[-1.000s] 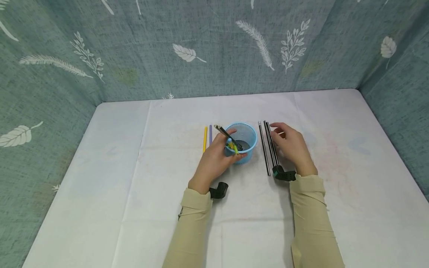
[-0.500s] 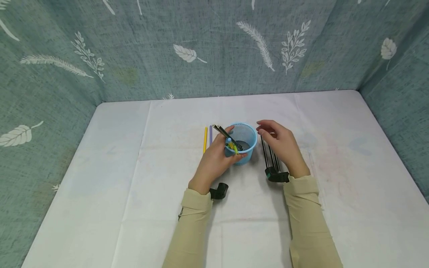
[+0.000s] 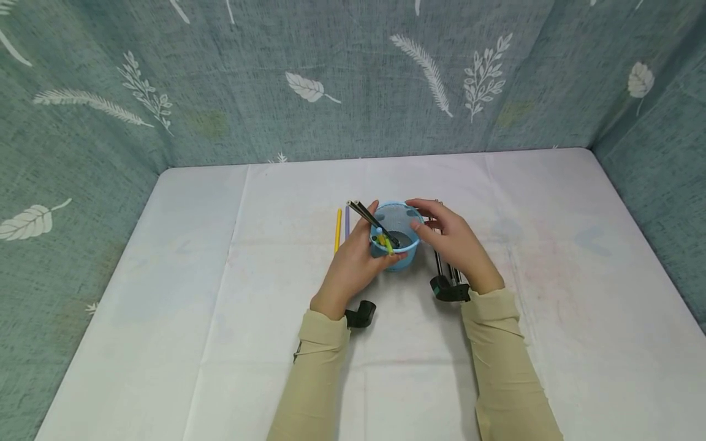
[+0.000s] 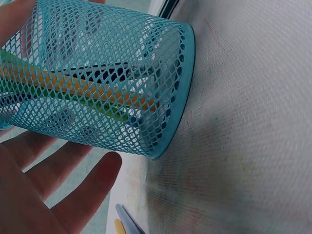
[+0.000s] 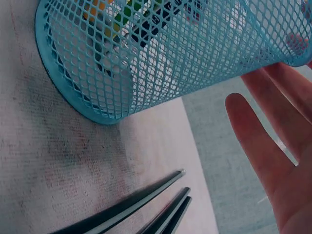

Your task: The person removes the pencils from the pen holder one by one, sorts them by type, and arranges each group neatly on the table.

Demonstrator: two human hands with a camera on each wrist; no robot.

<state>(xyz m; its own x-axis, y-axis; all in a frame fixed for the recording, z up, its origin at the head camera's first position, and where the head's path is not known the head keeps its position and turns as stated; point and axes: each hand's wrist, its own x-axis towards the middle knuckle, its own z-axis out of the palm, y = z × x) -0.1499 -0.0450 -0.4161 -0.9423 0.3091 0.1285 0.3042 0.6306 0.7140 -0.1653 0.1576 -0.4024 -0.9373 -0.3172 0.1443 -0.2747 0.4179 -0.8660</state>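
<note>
A light-blue mesh pen cup (image 3: pixel 407 260) stands on the white cloth between both hands. My left hand (image 3: pixel 350 263) grips its left side, thumb at the near rim and fingers round the far side. On its right, my right hand (image 3: pixel 460 245) holds the rim, thumb at the edge and fingertips showing through the far mesh. The little finger (image 5: pixel 253 136) stays off the wall in the right wrist view. Black pencils (image 3: pixel 365 215) lean out over the left rim. Through the mesh in the left wrist view, yellow (image 4: pixel 80 87) and green sticks show inside the cup.
Several loose black pencils (image 5: pixel 134 202) lie right of the cup, partly hidden under my right hand in the head view. A yellow stick (image 3: pixel 338 229) and a purple stick (image 3: pixel 347 222) lie to its left. A leaf-patterned curtain (image 3: pixel 358 73) hangs behind the table.
My right hand has moved left from over the loose black pencils to the cup's right rim and now holds it. My left hand keeps its grip, and the cup has barely moved.
</note>
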